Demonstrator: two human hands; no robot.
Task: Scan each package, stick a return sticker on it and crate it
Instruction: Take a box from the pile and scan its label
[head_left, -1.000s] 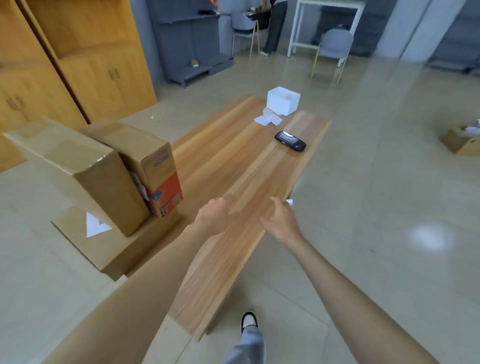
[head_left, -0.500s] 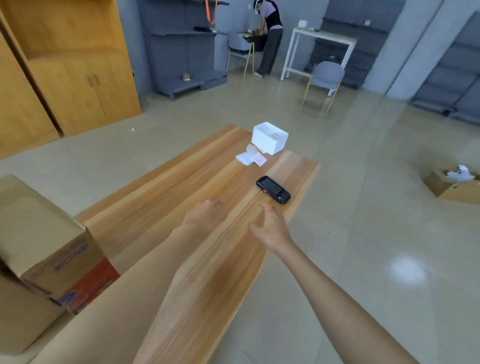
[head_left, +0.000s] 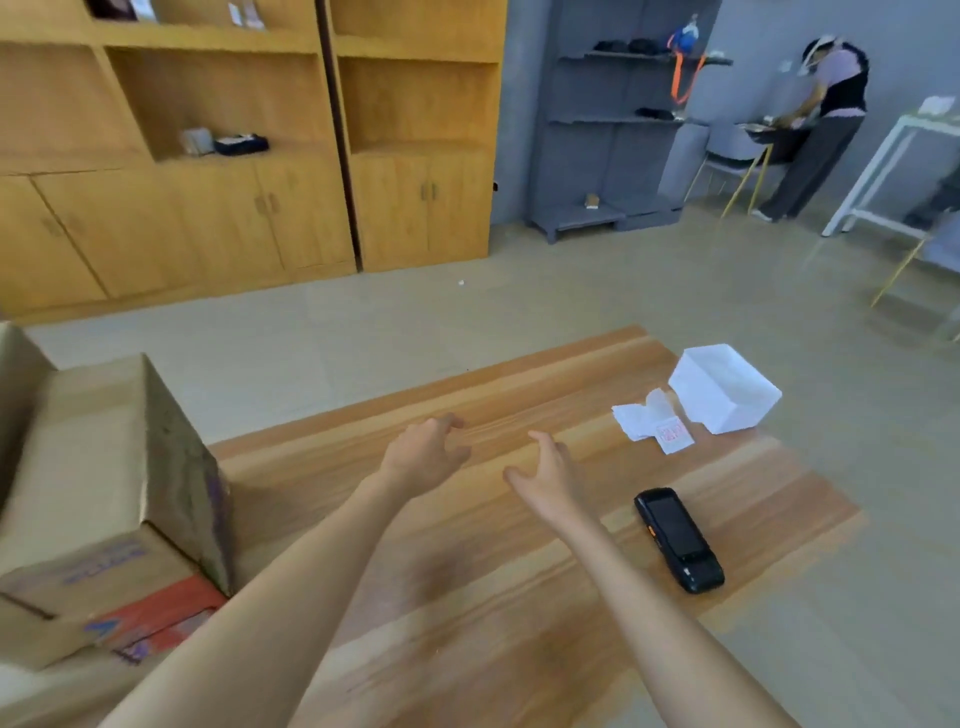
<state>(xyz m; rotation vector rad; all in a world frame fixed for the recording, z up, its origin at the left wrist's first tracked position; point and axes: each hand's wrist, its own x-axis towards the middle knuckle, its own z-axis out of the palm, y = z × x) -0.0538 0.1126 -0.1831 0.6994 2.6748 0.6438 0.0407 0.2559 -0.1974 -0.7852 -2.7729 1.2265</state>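
While left hand (head_left: 427, 457) and right hand (head_left: 546, 477) hover empty, relaxed | scanner (head_left: 678, 538) lies on table (head_left: 519, 384)

Soft, bright light is casting faint arm shadows on the striped wooden tabletop (head_left: 467, 597); the tall orange-wood cabinets (head_left: 249, 218) are bowing, blurring.

bare wooden table (head_left: 467, 571) lies open between cardboard box (head_left: 104, 493) and black scanner (head_left: 678, 538).
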